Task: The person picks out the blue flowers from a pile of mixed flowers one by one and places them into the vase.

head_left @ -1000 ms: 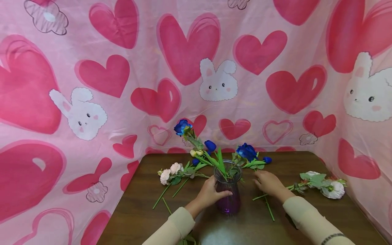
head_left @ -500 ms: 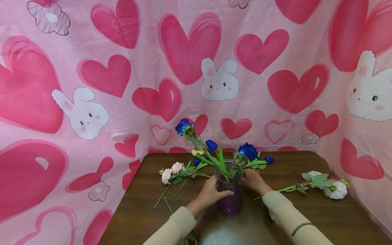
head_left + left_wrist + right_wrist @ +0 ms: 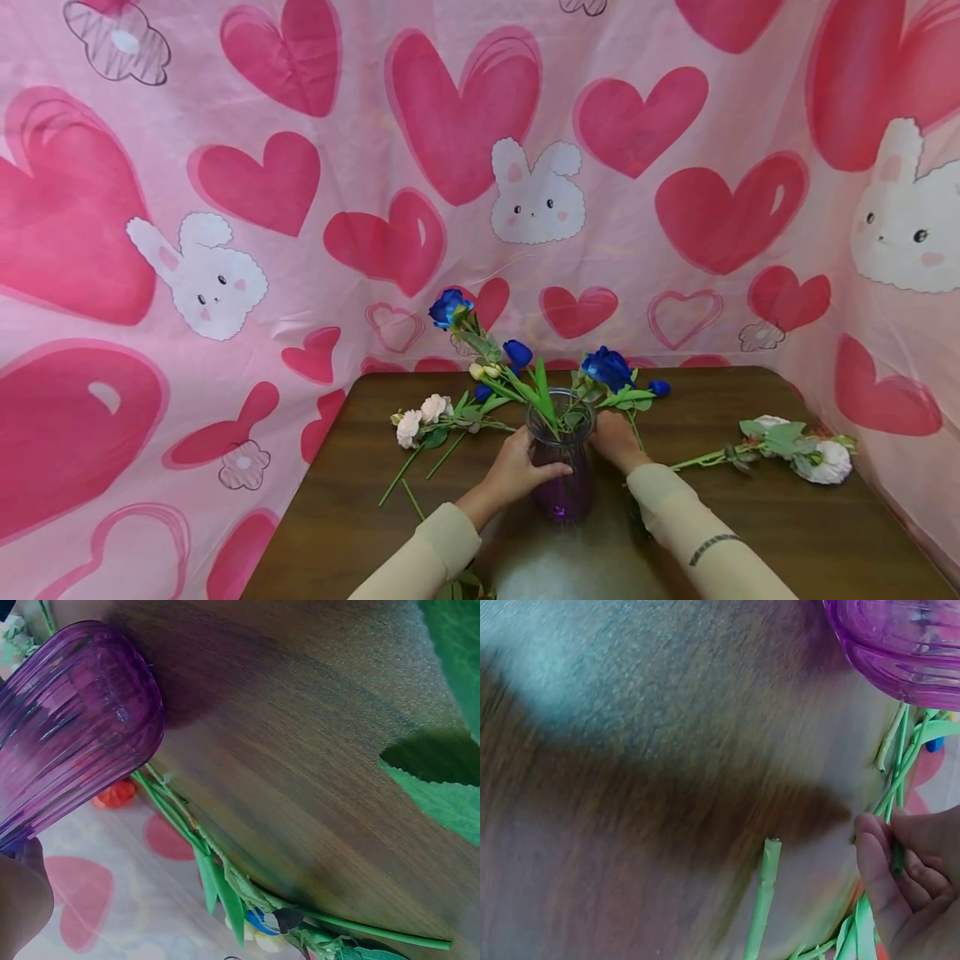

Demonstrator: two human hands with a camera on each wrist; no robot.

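Note:
A purple ribbed vase (image 3: 561,492) stands upright on the table, its neck clear. My left hand (image 3: 517,475) holds the vase from the left, thumb across its front; only part of that hand shows in the left wrist view. My right hand (image 3: 915,877) pinches a thin green flower stem (image 3: 911,757) between thumb and fingers, just right of the vase. Around the vase's mouth are blue roses (image 3: 607,369), blue tulips (image 3: 517,353) and small cream buds (image 3: 483,372). Whether their stems stand inside the vase or lie behind it, I cannot tell.
Pale pink flowers (image 3: 422,417) lie on the brown table (image 3: 337,517) at left, with loose green stems nearby. White flowers (image 3: 823,463) lie at right. Large green leaves (image 3: 442,795) show close in the left wrist view. A heart-patterned cloth (image 3: 630,250) hangs behind the table.
My right hand has moved left, from apart on the right to beside the vase, and pinches a stem there. The left hand keeps its hold on the vase.

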